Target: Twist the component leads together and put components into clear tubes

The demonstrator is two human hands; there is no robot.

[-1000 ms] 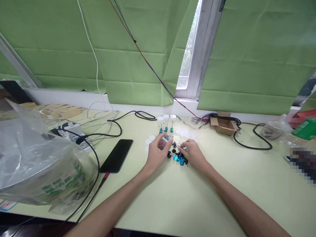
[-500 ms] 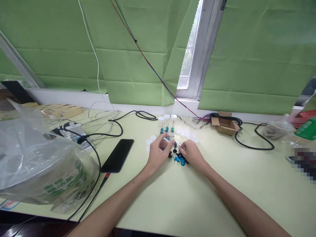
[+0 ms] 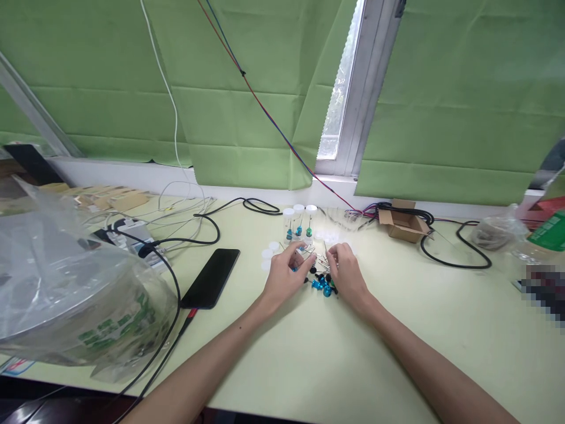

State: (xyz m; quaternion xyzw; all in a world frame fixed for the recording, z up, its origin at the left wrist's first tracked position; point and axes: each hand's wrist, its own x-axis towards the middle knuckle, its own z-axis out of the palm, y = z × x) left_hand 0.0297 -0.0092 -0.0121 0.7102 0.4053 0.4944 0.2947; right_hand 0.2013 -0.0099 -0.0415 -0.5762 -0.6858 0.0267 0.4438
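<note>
My left hand is curled, with thumb and fingers around small blue-headed pins whose thin metal shafts stick out; its grip is partly hidden. Close by on the right, my right hand is closed, and a thin metal shaft shows at its fingertips; the rest of that pin is hidden. Between and below the hands lies a loose pile of pins with blue heads, black heads and some green. Just behind stand clear vials with white caps, holding blue-headed and green-headed pins.
White caps or vials lie left of my left hand. A black phone on a cable, a large plastic-wrapped container and a power strip occupy the left. An open cardboard box and black cables are at the back right.
My right hand has lifted off the pile and turned more upright, with a thin shaft now showing at its fingertips. My left hand has barely moved.
</note>
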